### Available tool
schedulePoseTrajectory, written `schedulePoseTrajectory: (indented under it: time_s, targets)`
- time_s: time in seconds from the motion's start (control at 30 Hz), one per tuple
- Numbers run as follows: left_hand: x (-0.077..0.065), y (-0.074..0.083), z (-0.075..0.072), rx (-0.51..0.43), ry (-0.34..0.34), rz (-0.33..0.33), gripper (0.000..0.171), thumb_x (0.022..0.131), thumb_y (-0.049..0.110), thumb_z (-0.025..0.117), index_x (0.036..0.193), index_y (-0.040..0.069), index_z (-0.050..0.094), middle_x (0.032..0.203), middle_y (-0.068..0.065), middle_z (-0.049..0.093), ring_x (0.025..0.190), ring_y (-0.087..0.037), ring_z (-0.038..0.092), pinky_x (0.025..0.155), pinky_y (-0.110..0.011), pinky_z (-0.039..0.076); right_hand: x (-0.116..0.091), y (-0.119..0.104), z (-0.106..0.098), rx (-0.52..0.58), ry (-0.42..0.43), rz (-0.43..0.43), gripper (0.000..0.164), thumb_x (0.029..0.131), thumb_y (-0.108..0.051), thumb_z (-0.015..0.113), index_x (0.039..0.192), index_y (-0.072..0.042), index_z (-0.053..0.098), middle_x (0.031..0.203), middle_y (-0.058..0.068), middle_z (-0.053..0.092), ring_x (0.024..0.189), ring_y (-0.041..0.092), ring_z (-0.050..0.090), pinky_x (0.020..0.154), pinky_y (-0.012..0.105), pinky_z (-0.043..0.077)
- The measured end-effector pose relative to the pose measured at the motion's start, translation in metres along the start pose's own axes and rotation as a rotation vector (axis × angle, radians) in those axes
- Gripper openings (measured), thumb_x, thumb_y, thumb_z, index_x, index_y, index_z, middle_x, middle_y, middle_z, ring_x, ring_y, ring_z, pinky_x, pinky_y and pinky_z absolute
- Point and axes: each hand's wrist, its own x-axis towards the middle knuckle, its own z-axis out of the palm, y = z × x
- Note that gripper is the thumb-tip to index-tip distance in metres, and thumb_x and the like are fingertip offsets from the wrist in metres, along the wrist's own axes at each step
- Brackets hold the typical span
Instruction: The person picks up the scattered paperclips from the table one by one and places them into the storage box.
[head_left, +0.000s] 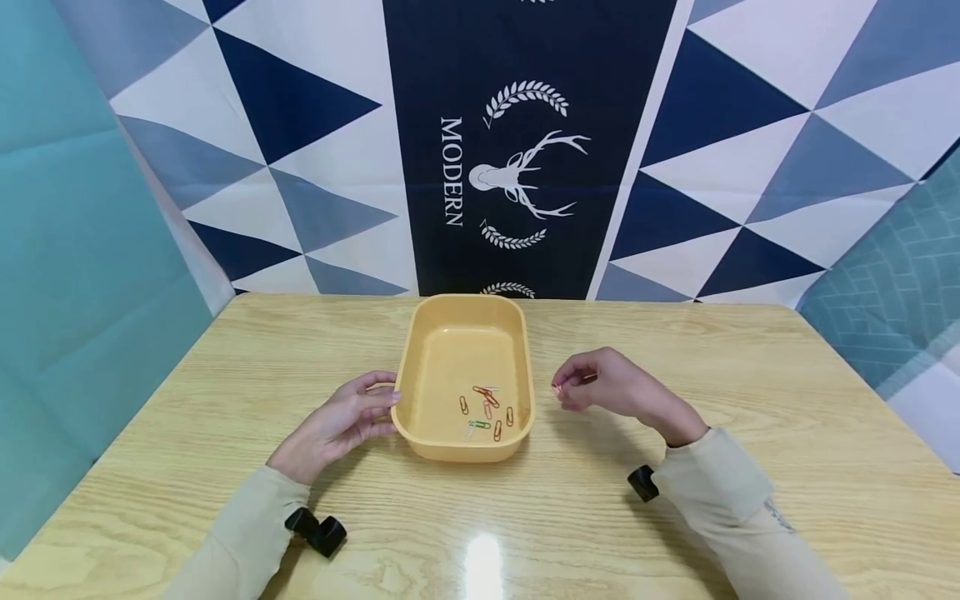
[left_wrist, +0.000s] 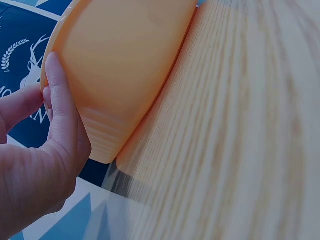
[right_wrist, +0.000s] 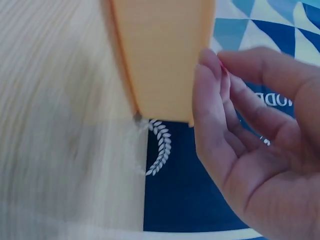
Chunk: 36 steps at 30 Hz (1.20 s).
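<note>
A yellow plastic tray [head_left: 465, 350] sits on the table, with several paper clips [head_left: 487, 408] in its near part: mostly red, one green, a couple whitish. At the left side, my left hand [head_left: 348, 421] pinches the tray's rim; in the left wrist view a finger lies along the outer wall [left_wrist: 130, 60]. My right hand [head_left: 611, 385] is raised just right of the tray, thumb and fingers together at the tips. Between those fingertips it pinches a small red paper clip [right_wrist: 223, 67], mostly hidden by the fingers.
The wooden table [head_left: 225, 367] stretches out on both sides of the tray. A patterned cloth [head_left: 322, 142] with a deer print hangs behind its far edge. Black wrist devices [head_left: 322, 535] are strapped at both sleeves.
</note>
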Motion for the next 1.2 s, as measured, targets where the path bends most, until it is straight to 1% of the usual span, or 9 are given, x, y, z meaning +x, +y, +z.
schedulePoseTrajectory:
  time_s: [0.1, 0.27, 0.43, 0.57, 0.77, 0.87, 1.0, 1.1, 1.2]
  targets:
    - [-0.001, 0.001, -0.001, 0.004, 0.001, 0.000, 0.045, 0.096, 0.000, 0.054, 0.133, -0.007, 0.031, 0.107, -0.016, 0.060, 0.089, -0.022, 0.065, 0.075, -0.029, 0.058, 0.002, -0.007, 0.002, 0.035, 0.030, 0.011, 0.020, 0.088, 0.001, 0.061, 0.105, 0.012, 0.063, 0.084, 0.009, 0.064, 0.080, 0.018, 0.065, 0.075, 0.034, 0.058]
    - [-0.002, 0.001, -0.002, 0.005, -0.007, 0.007, 0.044, 0.095, 0.000, 0.056, 0.133, -0.006, 0.033, 0.105, -0.016, 0.060, 0.087, -0.022, 0.065, 0.073, -0.028, 0.058, 0.003, -0.015, 0.005, 0.019, 0.055, 0.050, 0.022, 0.087, -0.001, 0.063, 0.107, 0.009, 0.064, 0.086, 0.009, 0.064, 0.079, 0.019, 0.065, 0.077, 0.037, 0.058]
    - [-0.002, 0.000, -0.003, -0.003, 0.000, 0.004, 0.046, 0.096, 0.000, 0.055, 0.134, -0.006, 0.031, 0.104, -0.016, 0.060, 0.086, -0.021, 0.065, 0.072, -0.027, 0.058, 0.007, -0.019, 0.008, 0.023, 0.066, 0.041, 0.023, 0.086, 0.000, 0.062, 0.108, 0.007, 0.064, 0.087, 0.010, 0.063, 0.079, 0.019, 0.064, 0.077, 0.037, 0.058]
    - [-0.001, -0.001, -0.003, -0.006, 0.006, 0.003, 0.045, 0.097, 0.000, 0.053, 0.134, -0.007, 0.030, 0.105, -0.015, 0.059, 0.087, -0.021, 0.065, 0.073, -0.028, 0.058, 0.012, -0.022, 0.012, 0.043, 0.054, 0.006, 0.024, 0.086, 0.001, 0.062, 0.109, 0.008, 0.064, 0.088, 0.010, 0.063, 0.078, 0.019, 0.063, 0.075, 0.033, 0.057]
    - [0.002, -0.001, -0.001, -0.013, -0.006, 0.003, 0.041, 0.097, -0.003, 0.051, 0.132, -0.006, 0.030, 0.105, -0.015, 0.057, 0.086, -0.021, 0.065, 0.073, -0.028, 0.058, 0.020, -0.028, 0.018, 0.086, 0.036, -0.039, 0.030, 0.085, 0.004, 0.063, 0.115, 0.011, 0.061, 0.086, 0.010, 0.064, 0.076, 0.019, 0.064, 0.074, 0.034, 0.058]
    - [0.002, -0.001, -0.001, -0.008, -0.006, 0.002, 0.040, 0.097, -0.003, 0.051, 0.132, -0.005, 0.030, 0.105, -0.014, 0.057, 0.086, -0.021, 0.064, 0.073, -0.028, 0.058, 0.026, -0.030, 0.024, 0.090, 0.026, -0.041, 0.027, 0.085, 0.003, 0.064, 0.111, 0.011, 0.063, 0.084, 0.009, 0.065, 0.074, 0.019, 0.063, 0.074, 0.035, 0.058]
    - [0.001, -0.001, -0.002, 0.002, -0.013, 0.004, 0.042, 0.097, -0.001, 0.052, 0.132, -0.005, 0.030, 0.106, -0.014, 0.057, 0.086, -0.021, 0.065, 0.073, -0.028, 0.058, 0.033, -0.036, 0.032, 0.090, -0.003, -0.051, 0.024, 0.086, 0.002, 0.066, 0.108, 0.010, 0.065, 0.083, 0.009, 0.067, 0.074, 0.018, 0.063, 0.073, 0.033, 0.057]
    - [0.000, 0.000, -0.002, 0.002, -0.016, 0.004, 0.042, 0.096, 0.000, 0.054, 0.132, -0.004, 0.032, 0.106, -0.015, 0.058, 0.086, -0.021, 0.065, 0.073, -0.028, 0.058, 0.039, -0.041, 0.038, 0.101, -0.025, -0.070, 0.023, 0.086, 0.001, 0.065, 0.108, 0.010, 0.065, 0.086, 0.008, 0.068, 0.075, 0.018, 0.064, 0.074, 0.032, 0.057]
    - [0.000, -0.001, -0.003, 0.001, -0.018, 0.003, 0.042, 0.096, 0.001, 0.056, 0.131, -0.003, 0.033, 0.105, -0.015, 0.058, 0.085, -0.021, 0.065, 0.073, -0.027, 0.057, 0.044, -0.047, 0.044, 0.115, -0.033, -0.076, 0.023, 0.086, 0.001, 0.065, 0.107, 0.009, 0.066, 0.088, 0.009, 0.068, 0.076, 0.018, 0.065, 0.076, 0.033, 0.057]
